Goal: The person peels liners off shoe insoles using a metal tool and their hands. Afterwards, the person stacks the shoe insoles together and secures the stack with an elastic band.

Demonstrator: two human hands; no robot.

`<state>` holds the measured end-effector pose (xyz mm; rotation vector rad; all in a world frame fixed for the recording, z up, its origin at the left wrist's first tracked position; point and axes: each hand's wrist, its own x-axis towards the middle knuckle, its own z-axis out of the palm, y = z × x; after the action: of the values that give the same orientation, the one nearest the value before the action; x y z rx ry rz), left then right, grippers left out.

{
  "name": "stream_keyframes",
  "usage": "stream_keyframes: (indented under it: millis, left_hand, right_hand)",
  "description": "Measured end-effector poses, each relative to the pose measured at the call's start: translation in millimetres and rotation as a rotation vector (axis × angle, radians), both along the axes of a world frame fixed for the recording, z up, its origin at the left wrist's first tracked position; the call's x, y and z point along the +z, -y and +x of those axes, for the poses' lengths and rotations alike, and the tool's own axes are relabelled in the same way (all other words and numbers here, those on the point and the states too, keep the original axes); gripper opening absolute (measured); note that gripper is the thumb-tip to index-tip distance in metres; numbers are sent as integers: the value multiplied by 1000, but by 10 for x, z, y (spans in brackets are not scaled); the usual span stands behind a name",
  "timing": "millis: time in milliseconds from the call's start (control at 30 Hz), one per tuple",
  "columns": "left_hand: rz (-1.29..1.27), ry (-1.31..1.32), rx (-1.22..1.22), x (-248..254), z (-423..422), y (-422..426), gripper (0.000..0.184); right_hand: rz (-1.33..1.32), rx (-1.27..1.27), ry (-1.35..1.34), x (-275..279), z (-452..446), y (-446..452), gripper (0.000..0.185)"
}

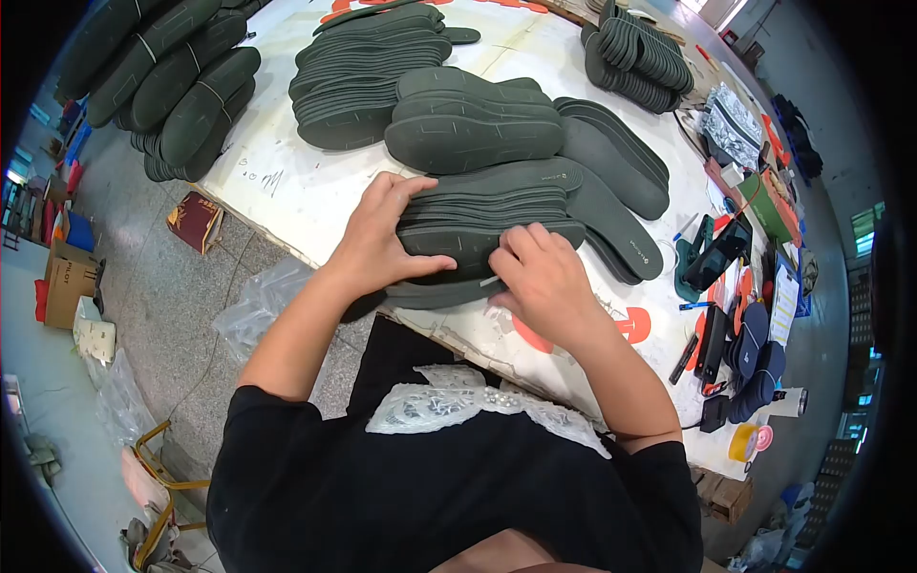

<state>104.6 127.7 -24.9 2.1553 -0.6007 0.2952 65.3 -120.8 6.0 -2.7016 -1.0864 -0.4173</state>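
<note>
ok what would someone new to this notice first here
Probably the dark green shoe insoles, stacked and fanned across the white-topped table, with the left hand and right hand on the nearest stack. Next, perhaps, the white lace bow on the person's black top, and the clutter at the table's right side, with a yellow tape roll near the corner.

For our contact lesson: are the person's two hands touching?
Apart: the head view shows a dark sole between the left hand's thumb and the right hand's fingers.

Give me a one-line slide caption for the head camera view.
Two bare hands steady a stack of dark green insoles on a cluttered white worktable.
</note>
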Motion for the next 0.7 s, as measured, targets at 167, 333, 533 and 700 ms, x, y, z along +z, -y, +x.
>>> stream_keyframes:
  millis: [167,333,533,700]
  left_hand:
    - [-342,-243,10,69,87,-160,82]
    - [-573,-175,86,103,282,-282,78]
    - [-646,-40,260,187,622,-417,74]
    - [-896,-167,232,223,521,-633,64]
  right_hand:
    - [-64,19,-130,39,-122,78,39]
    - [-54,0,-17,-124,-51,151,38]
    - [16,-27,-155,-171,243,123,36]
    - [-79,-80,-102,-198,562,79,36]
